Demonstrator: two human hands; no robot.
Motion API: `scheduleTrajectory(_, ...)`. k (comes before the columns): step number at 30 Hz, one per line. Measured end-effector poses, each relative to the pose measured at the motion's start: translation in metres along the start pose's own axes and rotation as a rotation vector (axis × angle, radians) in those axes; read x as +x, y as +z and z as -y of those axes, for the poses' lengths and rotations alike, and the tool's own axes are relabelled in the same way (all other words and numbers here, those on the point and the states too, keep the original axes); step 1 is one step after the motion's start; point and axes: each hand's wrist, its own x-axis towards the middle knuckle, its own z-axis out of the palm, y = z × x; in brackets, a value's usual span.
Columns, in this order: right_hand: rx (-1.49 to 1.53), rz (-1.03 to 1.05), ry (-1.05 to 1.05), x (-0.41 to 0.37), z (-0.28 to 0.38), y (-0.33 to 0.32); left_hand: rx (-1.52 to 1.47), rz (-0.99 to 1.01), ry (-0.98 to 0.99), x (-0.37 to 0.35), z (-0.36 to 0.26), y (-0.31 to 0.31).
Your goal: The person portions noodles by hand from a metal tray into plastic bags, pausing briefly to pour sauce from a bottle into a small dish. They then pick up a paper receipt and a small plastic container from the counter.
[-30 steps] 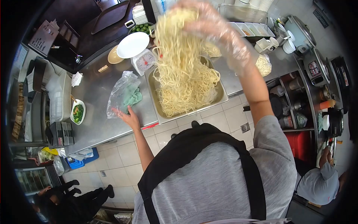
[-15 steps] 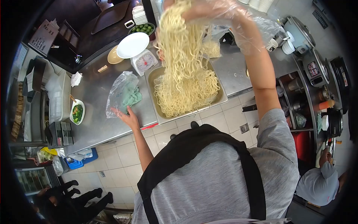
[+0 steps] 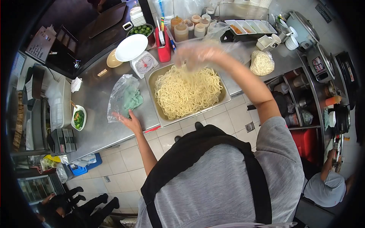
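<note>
Pale yellow noodles fill a rectangular metal pan at the counter's front edge. Over the pan's far side is my right hand, in a clear plastic glove and smeared by motion. Blurred strands show just beneath it; whether its fingers grip any is hidden. My left hand is bare, its fingers spread at the near edge of a clear plastic bag. A crumpled green cloth lies by that bag, just beyond the left thumb.
Behind the pan stand a dial scale carrying a white plate, a red holder and sauce bottles. A bag of noodles sits to the right. A bowl of greens is at left. Other people are at the lower corners.
My right hand has come down from high above the pan, and the long hanging bunch of noodles is now down in the pan. My left hand has barely moved.
</note>
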Motion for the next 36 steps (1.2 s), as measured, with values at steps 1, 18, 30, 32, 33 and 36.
scheduleTrajectory(1,0.169,0.022,-0.173,-0.006,-0.023,0.015,0.001,0.001,0.002,0.0,-0.002,-0.001)
scheduleTrajectory(18,0.329,-0.415,-0.219,-0.016,0.047,-0.043,-0.026,-0.011,0.026,0.002,0.001,-0.001)
scheduleTrajectory(30,0.14,-0.519,-0.219,-0.028,0.116,-0.093,-0.042,-0.022,0.006,0.0,-0.003,-0.002)
scheduleTrajectory(32,0.117,-0.507,-0.21,-0.027,0.118,-0.094,-0.042,-0.02,0.015,0.001,-0.002,-0.001)
scheduleTrajectory(33,0.104,-0.508,-0.205,-0.027,0.118,-0.094,-0.035,-0.023,0.025,0.002,0.0,-0.001)
scheduleTrajectory(36,0.071,-0.499,-0.199,-0.026,0.116,-0.096,-0.024,-0.017,0.044,0.001,0.005,0.0)
